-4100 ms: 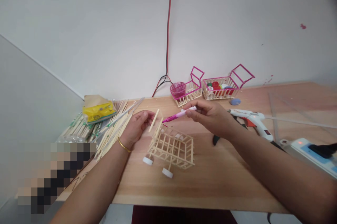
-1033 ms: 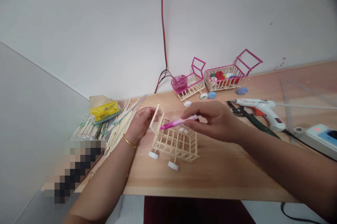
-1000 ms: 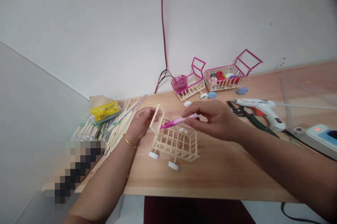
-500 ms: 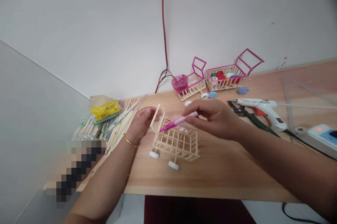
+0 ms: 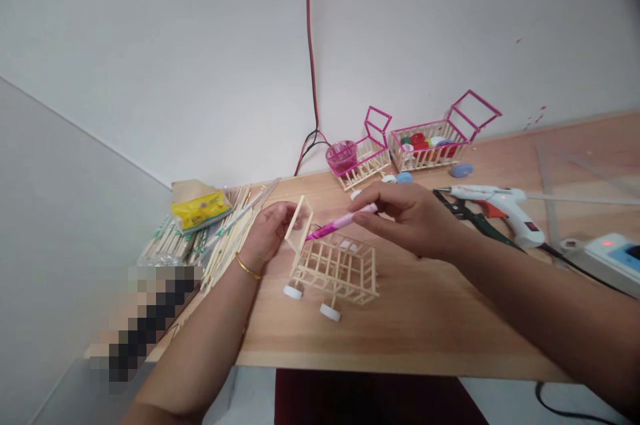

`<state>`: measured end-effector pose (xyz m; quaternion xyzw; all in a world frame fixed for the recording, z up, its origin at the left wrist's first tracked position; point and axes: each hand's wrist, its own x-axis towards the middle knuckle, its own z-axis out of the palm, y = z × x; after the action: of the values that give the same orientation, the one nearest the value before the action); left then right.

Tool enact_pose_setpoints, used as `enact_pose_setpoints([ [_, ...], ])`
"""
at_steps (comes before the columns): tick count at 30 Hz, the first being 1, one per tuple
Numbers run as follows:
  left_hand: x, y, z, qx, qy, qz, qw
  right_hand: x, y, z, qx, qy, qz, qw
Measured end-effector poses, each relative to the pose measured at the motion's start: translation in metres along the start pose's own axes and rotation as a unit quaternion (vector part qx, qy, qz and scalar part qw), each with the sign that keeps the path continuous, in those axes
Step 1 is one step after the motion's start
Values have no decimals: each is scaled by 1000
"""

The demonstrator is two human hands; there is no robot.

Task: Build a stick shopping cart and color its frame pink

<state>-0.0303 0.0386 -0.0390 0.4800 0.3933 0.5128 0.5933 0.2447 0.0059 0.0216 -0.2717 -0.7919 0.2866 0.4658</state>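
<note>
A small cart of pale wooden sticks [image 5: 336,268] with white bottle-cap wheels stands on the wooden table [image 5: 425,318]. My left hand [image 5: 267,233] holds the cart's upright handle frame at its left end. My right hand [image 5: 407,218] grips a pink marker [image 5: 340,222], whose tip touches the top of the handle frame.
Two pink-edged stick carts [image 5: 433,138] with bottle caps and a pink cup [image 5: 341,156] stand by the wall. A white glue gun [image 5: 500,204], pliers [image 5: 470,217] and a power strip [image 5: 613,257] lie at the right. A pile of sticks [image 5: 210,238] and a yellow packet [image 5: 199,202] are at the left.
My right hand has lifted slightly and the marker tip has slid a little along the handle frame. My left hand and the cart stay in place.
</note>
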Motion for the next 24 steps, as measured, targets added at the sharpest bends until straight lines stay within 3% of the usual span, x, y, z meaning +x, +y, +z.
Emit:
enact_pose_setpoints([
  [6,0,0,-1,2,7,-14,1000,-2,-7,2,31,-36,-22,999],
  [13,0,-1,-1,10,3,12,1000,2,8,-4,-31,21,4,999],
  [20,0,-2,-2,4,4,-7,1000,-1,0,-2,16,-29,-2,999],
  [24,-1,0,1,9,7,-1,1000,0,5,-2,-9,-8,3,1000],
])
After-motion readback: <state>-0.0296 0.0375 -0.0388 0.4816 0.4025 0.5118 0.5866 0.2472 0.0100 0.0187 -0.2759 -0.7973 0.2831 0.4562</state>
